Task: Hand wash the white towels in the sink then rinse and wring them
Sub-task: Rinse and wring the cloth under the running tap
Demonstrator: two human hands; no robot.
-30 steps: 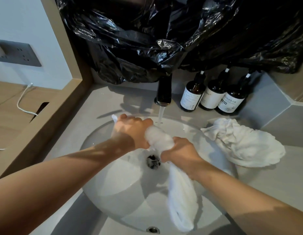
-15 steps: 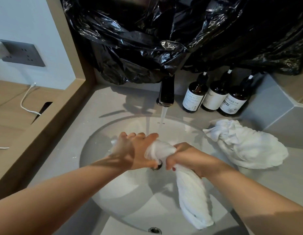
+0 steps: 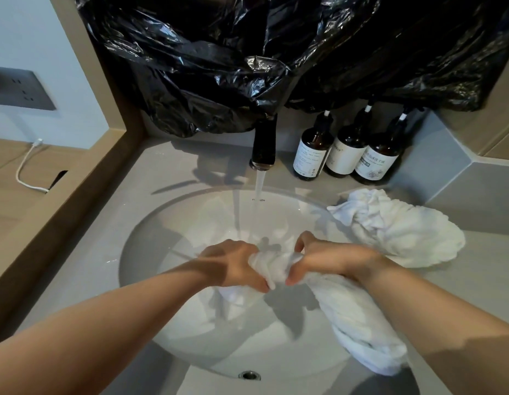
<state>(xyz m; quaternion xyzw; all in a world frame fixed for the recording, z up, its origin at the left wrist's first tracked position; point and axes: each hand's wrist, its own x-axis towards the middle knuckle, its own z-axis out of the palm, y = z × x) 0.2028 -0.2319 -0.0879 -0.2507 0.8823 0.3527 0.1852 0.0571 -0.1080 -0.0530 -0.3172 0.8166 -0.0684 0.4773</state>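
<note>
White cloth towel (image 3: pixel 358 320) hung bunched over the round white ceramic sink (image 3: pixel 173 240), its tail trailing toward 4 o'clock. Left hand (image 3: pixel 233 265) and right hand (image 3: pixel 335 260) both gripped it, fingers curled.

Grey countertop (image 3: pixel 162 178) holds white sink (image 3: pixel 167 252); crumpled towel (image 3: pixel 404 229) lies right of sink, three brown bottles (image 3: pixel 347 149) stand at back

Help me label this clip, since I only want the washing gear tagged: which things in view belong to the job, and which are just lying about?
In the job: held towel, gripped by left hand and right hand; sink; running tap; second towel.
Lying about: three brown bottles; black plastic bag; white cable; wall socket.
</note>
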